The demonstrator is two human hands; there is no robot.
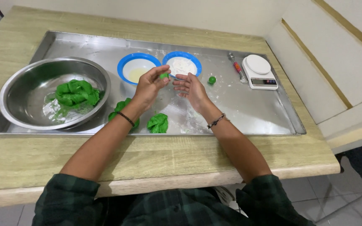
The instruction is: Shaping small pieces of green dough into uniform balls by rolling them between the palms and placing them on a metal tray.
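Observation:
My left hand (pixel 149 85) pinches a small piece of green dough (pixel 164 75) between its fingertips, above the steel tray (pixel 252 111). My right hand (pixel 190 87) hovers just right of it with fingers apart and nothing in it. A rolled green dough ball (pixel 212 79) lies on the tray to the right of my right hand. Two lumps of green dough rest near the tray's front edge: one (pixel 158 123) between my wrists, the other (pixel 121 107) partly hidden behind my left forearm. A steel bowl (pixel 30 79) at the left holds more green dough (pixel 77 93).
Two blue-rimmed bowls stand behind my hands: one with pale liquid (pixel 138 68), one with white flour (pixel 182 64). A spoon with a red handle (pixel 237 68) and a small white kitchen scale (pixel 259 71) sit at the tray's back right. The tray lies on a wooden table (pixel 156 157).

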